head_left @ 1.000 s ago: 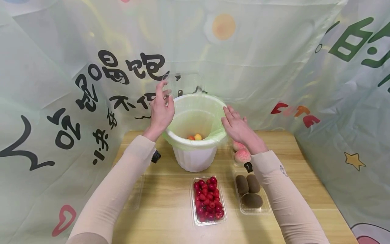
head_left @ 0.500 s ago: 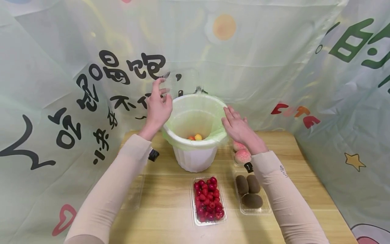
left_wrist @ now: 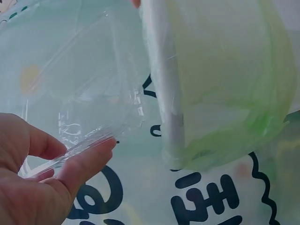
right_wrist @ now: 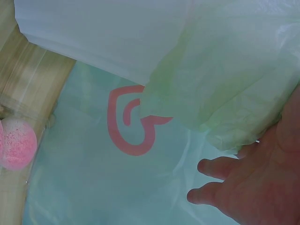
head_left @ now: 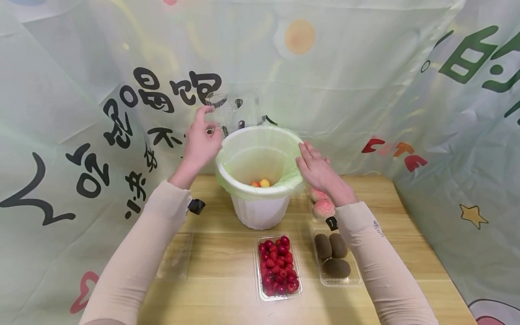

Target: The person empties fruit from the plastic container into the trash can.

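Note:
My left hand [head_left: 202,142] pinches a transparent plastic box [head_left: 237,110] by its edge, thumb on one side and fingers on the other. It holds the box up beside and behind the left rim of a white bin [head_left: 260,210]. A pale green bag [left_wrist: 225,93] lines the bin and folds over its rim. Down inside lie a yellow fruit [head_left: 265,183] and an orange-red one [head_left: 255,184]. With fingers extended, my right hand [head_left: 317,168] rests against the bin's right rim, over the bag's folded edge.
In front of the bin sits a box of red cherries and raspberries [head_left: 278,268]. To its right are boxes of brown kiwis [head_left: 337,268] and pink peaches [head_left: 323,208]. Another transparent box [head_left: 174,257] lies at left, partly behind my sleeve. Printed cloth surrounds the wooden table [head_left: 219,293].
My left hand has shifted left and slightly down, carrying the transparent box from over the bin's left rim toward its outside. The right hand has stayed at the rim.

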`<state>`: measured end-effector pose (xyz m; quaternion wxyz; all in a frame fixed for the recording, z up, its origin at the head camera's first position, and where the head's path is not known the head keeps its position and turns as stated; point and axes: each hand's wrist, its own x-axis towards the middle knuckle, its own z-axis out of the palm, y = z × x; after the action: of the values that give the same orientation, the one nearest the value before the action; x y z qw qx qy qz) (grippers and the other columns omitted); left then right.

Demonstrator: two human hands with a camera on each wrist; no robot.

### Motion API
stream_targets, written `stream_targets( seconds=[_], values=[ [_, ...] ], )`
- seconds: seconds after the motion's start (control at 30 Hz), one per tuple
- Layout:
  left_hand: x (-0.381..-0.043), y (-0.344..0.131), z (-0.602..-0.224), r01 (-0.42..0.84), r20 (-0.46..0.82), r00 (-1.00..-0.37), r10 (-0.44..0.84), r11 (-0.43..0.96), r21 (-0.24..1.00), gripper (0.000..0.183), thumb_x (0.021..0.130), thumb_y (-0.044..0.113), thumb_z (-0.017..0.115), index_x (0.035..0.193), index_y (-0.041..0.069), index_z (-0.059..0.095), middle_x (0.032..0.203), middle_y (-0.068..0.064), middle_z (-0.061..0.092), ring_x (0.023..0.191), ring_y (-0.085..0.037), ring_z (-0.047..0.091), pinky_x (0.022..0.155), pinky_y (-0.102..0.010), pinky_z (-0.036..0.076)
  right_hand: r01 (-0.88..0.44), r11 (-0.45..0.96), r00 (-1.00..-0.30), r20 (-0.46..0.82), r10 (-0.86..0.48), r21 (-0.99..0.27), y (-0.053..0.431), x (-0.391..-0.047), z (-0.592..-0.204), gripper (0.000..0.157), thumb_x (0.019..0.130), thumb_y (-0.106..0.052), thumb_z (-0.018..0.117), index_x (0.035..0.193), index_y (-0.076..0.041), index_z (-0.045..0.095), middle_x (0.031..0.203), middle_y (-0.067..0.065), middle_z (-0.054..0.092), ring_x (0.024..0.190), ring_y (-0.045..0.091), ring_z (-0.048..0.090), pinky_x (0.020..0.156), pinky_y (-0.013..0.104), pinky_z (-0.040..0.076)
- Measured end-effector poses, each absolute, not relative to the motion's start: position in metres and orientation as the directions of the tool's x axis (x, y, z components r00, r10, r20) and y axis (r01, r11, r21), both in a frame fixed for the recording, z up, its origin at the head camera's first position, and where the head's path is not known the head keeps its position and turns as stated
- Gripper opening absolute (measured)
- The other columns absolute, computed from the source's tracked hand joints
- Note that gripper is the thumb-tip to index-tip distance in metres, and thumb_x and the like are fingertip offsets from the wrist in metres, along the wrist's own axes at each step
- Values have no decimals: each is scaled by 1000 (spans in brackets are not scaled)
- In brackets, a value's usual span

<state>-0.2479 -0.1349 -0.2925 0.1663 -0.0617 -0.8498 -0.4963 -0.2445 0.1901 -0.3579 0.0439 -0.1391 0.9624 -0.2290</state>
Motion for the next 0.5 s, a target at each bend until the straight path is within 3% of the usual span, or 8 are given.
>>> stream_targets(
  seconds=[0.17, 0.3, 0.5],
  values=[
    [-240, -140, -292, 286, 344, -938, -38, 475, 833, 53, 100, 4, 53, 151, 16, 45, 135, -23, 70, 84, -42, 77, 59, -22, 59, -246, 855, -958, -22, -288, -456, 191, -245, -359, 67, 113, -46, 17, 171, -15, 3, 179, 13, -1, 165, 41, 0, 126, 75, -1],
    [-231, -143, -292, 291, 331, -944, -10, 454, 842, 54, 99, 2, 54, 151, 15, 45, 137, -24, 68, 102, -42, 76, 67, -26, 64, -250, 853, -956, -22, -292, -457, 191, -245, -359, 67, 114, -45, 18, 171, -15, 2, 179, 12, -2, 165, 40, -1, 126, 75, -2],
    [-214, -146, -290, 316, 333, -942, 44, 451, 835, 53, 101, 3, 53, 152, 12, 44, 132, -25, 69, 108, -43, 75, 71, -32, 66, -247, 855, -957, -23, -289, -456, 191, -245, -358, 67, 114, -45, 17, 171, -14, 2, 179, 13, -1, 165, 40, -1, 126, 75, -2]
  ],
)
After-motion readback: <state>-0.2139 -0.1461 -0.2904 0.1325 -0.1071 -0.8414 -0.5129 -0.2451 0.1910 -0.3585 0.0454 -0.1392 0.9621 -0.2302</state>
